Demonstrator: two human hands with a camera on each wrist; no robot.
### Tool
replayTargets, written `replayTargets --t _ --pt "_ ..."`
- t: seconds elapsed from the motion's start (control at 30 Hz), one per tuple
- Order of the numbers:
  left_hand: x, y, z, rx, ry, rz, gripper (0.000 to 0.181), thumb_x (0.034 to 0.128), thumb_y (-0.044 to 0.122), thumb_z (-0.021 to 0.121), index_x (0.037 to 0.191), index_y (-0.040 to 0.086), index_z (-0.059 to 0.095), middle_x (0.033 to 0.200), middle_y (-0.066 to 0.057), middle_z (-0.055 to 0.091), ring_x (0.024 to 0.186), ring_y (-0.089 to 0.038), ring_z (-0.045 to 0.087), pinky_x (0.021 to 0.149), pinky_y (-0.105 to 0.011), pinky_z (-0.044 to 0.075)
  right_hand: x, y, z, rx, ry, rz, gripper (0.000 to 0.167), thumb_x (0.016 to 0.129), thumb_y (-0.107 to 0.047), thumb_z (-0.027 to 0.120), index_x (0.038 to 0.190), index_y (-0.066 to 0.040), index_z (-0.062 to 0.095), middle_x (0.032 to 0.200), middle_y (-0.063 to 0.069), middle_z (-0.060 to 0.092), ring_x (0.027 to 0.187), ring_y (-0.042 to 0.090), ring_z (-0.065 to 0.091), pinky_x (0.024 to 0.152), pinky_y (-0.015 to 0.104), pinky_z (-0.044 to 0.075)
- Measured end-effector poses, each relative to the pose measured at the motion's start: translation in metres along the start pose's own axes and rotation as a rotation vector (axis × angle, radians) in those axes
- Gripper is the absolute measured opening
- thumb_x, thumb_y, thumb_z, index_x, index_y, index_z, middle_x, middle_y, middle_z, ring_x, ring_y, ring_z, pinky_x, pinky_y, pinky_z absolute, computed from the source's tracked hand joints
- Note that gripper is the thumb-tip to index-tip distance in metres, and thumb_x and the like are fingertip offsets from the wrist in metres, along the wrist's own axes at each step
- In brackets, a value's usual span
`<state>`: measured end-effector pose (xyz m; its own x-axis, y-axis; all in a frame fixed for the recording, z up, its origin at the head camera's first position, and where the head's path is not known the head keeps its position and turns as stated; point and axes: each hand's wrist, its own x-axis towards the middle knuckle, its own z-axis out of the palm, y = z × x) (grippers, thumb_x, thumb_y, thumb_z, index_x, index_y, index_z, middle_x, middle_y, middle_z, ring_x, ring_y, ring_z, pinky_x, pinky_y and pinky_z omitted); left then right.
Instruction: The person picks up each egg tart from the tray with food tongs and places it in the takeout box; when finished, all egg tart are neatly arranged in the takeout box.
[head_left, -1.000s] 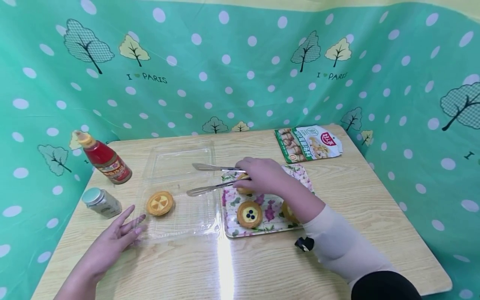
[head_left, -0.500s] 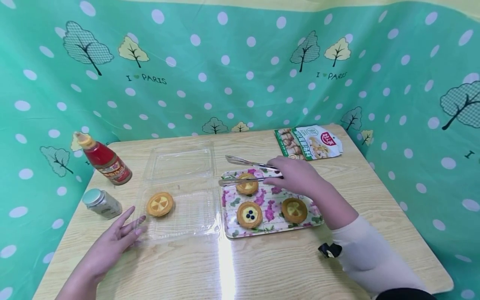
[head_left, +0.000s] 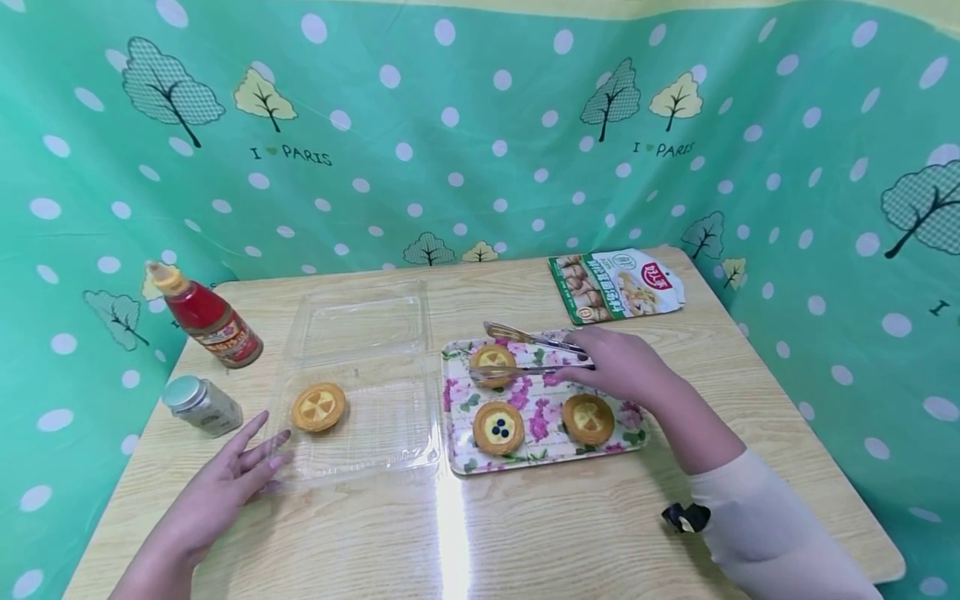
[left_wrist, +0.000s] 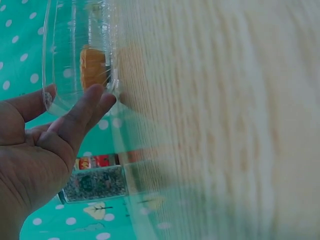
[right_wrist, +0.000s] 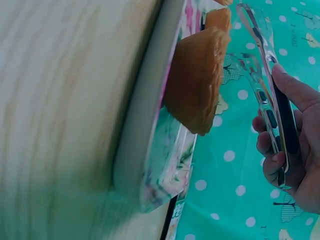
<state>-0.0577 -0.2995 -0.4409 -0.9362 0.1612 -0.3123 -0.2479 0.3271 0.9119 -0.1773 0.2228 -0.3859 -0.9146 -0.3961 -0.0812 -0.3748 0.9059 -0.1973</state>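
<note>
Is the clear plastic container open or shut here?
Open. The clear plastic container has its far half spread away from the half holding the tart, which sits uncovered.

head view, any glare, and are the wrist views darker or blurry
Head view: bright, a white glare streak on the table, glints on the clear container; left wrist view: dimmer, the table's grain soft; right wrist view: dimmer too, the table soft at left.

Back tart [head_left: 491, 356] — partly behind tongs [head_left: 536, 339]
</note>
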Motion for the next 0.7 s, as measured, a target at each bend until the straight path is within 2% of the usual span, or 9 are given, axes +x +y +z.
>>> replayTargets --t 0.13,0.23,0.4,0.7 --pt "0.0 -0.001 0.001 0.001 0.005 0.015 0.08 0.1032 0.025 0.051 0.158 0.011 -0.006 0.155 -0.028 0.024 0.111 0.008 0.056 0.086 -0.02 0.054 -0.003 0.004 0.004 -0.008 0.007 0.0 0.077 0.087 -0.067 0.058 0.136 -0.008 0.056 0.135 0.015 0.059 0.118 0.035 0.059 0.094 0.054 0.05" --pt "0.0 -0.002 0.001 0.0 0.005 0.019 0.08 0.1032 0.025 0.051 0.158 0.011 -0.006 0.155 -0.029 0.025 0.111 0.009 0.056 0.086 -0.021 0.054 -0.004 0.006 0.007 -0.01 0.002 0.007 0.071 0.088 -0.062 0.061 0.135 -0.009 0.057 0.136 0.014 0.059 0.12 0.035 0.058 0.095 0.053 0.05" --pt "0.0 -0.001 0.001 0.005 0.006 0.004 0.08 0.1032 0.026 0.051 0.158 0.011 -0.005 0.156 -0.027 0.025 0.112 0.008 0.056 0.086 -0.021 0.054 -0.007 0.007 0.009 -0.017 -0.015 0.015 0.073 0.088 -0.064 0.061 0.135 -0.008 0.057 0.136 0.014 0.059 0.124 0.035 0.055 0.099 0.053 0.048" --pt "0.0 0.0 0.0 0.001 0.003 -0.015 0.08 0.1031 0.026 0.052 0.158 0.012 -0.005 0.156 -0.027 0.025 0.112 0.007 0.057 0.085 -0.024 0.055 -0.008 0.01 0.014 -0.019 -0.042 0.016 0.077 0.086 -0.067 0.059 0.135 -0.008 0.057 0.134 0.015 0.061 0.121 0.035 0.058 0.098 0.053 0.048"
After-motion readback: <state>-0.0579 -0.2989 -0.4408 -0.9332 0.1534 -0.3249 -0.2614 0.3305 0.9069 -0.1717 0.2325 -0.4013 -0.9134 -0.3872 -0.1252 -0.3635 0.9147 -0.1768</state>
